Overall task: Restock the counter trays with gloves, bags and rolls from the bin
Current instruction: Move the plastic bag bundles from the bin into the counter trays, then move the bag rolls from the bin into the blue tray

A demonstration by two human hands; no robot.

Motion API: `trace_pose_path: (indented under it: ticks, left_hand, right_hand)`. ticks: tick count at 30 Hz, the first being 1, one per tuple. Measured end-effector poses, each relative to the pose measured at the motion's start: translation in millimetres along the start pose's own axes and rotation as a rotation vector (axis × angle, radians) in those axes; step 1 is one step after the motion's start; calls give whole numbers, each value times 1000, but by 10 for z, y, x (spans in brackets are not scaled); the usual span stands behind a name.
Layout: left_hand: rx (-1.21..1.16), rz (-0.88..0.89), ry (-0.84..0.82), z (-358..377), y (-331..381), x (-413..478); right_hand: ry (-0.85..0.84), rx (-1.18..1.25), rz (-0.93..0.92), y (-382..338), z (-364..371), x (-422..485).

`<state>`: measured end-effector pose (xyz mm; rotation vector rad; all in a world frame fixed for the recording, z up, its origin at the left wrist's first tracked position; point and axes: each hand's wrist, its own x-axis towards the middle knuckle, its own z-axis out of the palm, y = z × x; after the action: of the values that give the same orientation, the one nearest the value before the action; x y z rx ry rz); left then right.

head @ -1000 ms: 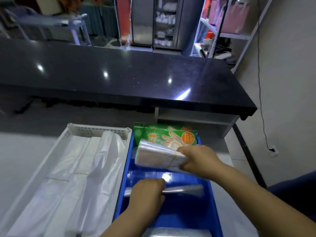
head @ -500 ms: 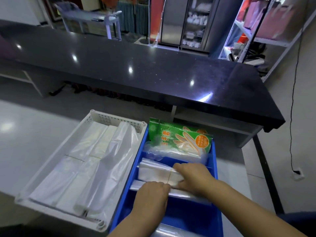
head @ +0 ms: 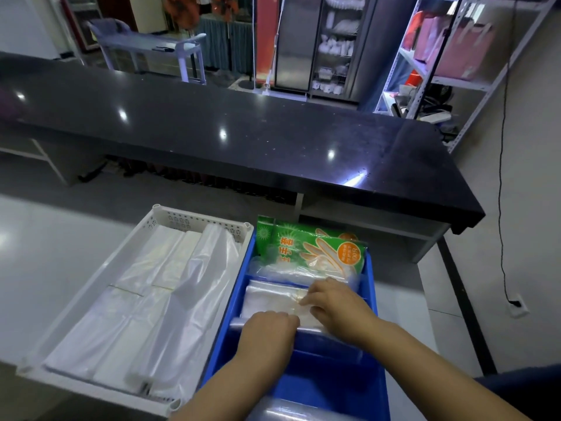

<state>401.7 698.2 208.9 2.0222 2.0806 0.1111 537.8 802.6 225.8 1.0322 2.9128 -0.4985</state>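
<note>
Fingers [head: 310,294] of right hand [head: 337,305] curl onto bag bundle [head: 270,299], prob. seating it in mid slot of blue tray [head: 230,302] near glove pack [head: 309,247], left hand [head: 267,332] wrapped round roll [head: 235,324] just in front; next: let go, lay roll flat w/o snagging.
</note>
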Motion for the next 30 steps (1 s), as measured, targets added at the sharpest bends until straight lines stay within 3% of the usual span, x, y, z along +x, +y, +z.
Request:
trace_pose_path:
  ticks: [4, 7, 15, 22, 25, 30]
  left_hand:
    - [94, 43, 43, -57, -24, 186]
    - [137, 63, 37, -92, -122, 236]
    - [372, 33, -61, -153, -426, 271]
    - [314, 14, -5, -192, -406, 139]
    - [231, -83, 81, -275, -436, -75]
    - [20, -373, 214, -342, -578, -703]
  right_hand:
    - [64, 92, 123, 64, -162, -100]
    - [-19, 97, 172, 84, -183, -266]
    - [-39, -170, 156, 148, 9, -478]
    - [49, -279, 40, 172, 4, -428]
    - [137, -258, -51, 103, -24, -310]
    - [131, -223, -254, -361, -30, -5]
